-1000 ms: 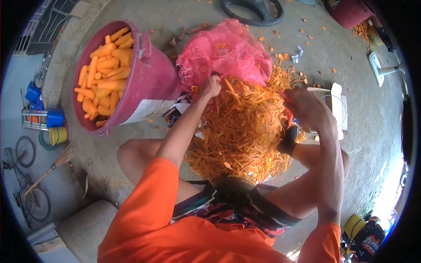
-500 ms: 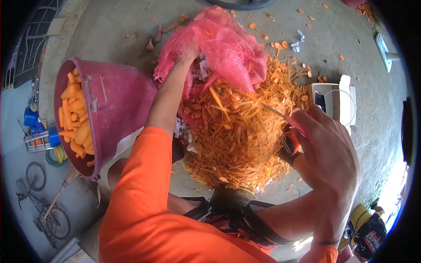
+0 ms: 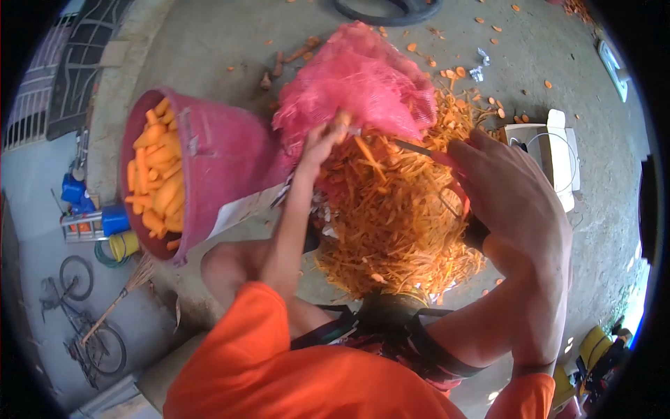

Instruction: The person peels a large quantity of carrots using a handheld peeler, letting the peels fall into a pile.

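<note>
My left hand is closed around a carrot at the near edge of the pink mesh sack. My right hand grips a knife whose blade points left over the heap. Below both hands lies a big pile of orange carrot peelings, with cut carrot tops among them. A tilted dark pink bucket on the left holds many peeled carrots.
An open white box lies right of the peelings. A black ring is at the top. Carrot slices and crumpled foil are scattered on the floor. A bicycle and a broom are at lower left.
My left hand has come out of the sack, back toward me, with a carrot in it. The knife now lies nearer to that hand. The view has shifted slightly.
</note>
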Available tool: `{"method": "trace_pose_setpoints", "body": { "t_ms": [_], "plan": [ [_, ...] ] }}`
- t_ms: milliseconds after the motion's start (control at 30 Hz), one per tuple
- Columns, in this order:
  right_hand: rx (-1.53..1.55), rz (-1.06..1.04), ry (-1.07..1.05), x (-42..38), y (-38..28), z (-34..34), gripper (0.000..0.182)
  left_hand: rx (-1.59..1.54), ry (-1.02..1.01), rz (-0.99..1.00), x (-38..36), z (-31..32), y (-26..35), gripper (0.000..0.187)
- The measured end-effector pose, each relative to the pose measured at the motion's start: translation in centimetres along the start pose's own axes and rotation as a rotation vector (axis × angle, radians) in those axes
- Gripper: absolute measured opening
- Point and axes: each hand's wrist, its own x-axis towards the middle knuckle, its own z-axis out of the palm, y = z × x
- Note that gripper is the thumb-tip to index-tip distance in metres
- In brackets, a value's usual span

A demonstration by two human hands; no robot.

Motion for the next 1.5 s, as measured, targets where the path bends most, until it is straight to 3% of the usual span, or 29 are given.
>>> {"method": "trace_pose_setpoints", "body": {
  "t_ms": [33,100,233,300,367,433,533,767,1167,1267,1333,1367,1433,1467,1500],
  "plan": [
    [0.007,-0.020,0.013,-0.1,-0.3,0.6,0.015,-0.236,-0.053,-0.082,-2.4,-0.4,-1.3,0.031],
    [0.076,-0.163,0.034,-0.4,-1.3,1.8,0.016,-0.522,0.013,-0.058,-9.5,1.8,4.0,0.032],
    [0.029,-0.304,0.127,0.1,-3.2,4.2,0.020,-0.534,-0.041,0.110,-14.7,1.9,8.6,0.027],
    [0.151,-0.395,0.260,0.3,-4.5,5.1,0.025,-0.425,-0.106,0.291,-17.5,1.8,11.8,0.027],
    [0.191,-0.414,0.301,0.2,-6.2,5.9,0.027,-0.366,-0.073,0.394,-20.1,2.2,14.1,0.029],
    [0.229,-0.434,0.343,-0.4,-7.8,6.4,0.029,-0.328,-0.005,0.640,-21.9,2.3,15.3,0.031],
    [0.275,-0.487,0.432,-0.7,-9.2,7.0,0.035,-0.388,0.083,0.684,-22.9,1.5,15.2,0.034],
    [0.316,-0.537,0.490,-1.1,-10.5,7.6,0.030,-0.413,0.151,0.772,-23.3,1.3,14.6,0.037],
    [0.293,-0.515,0.419,-0.8,-10.4,6.6,0.035,-0.558,0.096,0.815,-23.5,1.6,15.6,0.035],
    [0.293,-0.560,0.446,1.1,-8.5,7.7,0.029,-0.518,0.042,0.838,-24.1,0.9,15.6,0.038],
    [0.135,-0.319,0.303,4.6,-3.2,9.9,0.028,-0.270,-0.101,1.022,-24.1,-0.2,14.8,0.038],
    [0.214,-0.076,0.227,5.0,-1.8,9.4,0.029,-0.271,-0.110,1.025,-24.2,0.1,15.0,0.038],
    [0.167,-0.132,0.322,4.4,-1.9,6.8,0.015,-0.442,-0.118,0.788,-25.6,0.6,16.0,0.035],
    [0.161,-0.145,0.311,3.7,-2.8,5.6,0.015,-0.458,-0.019,0.685,-26.1,1.0,16.9,0.032],
    [0.312,-0.193,0.358,2.4,-4.2,4.4,0.015,-0.468,0.002,0.690,-25.6,0.2,16.4,0.032]
  ]
}}
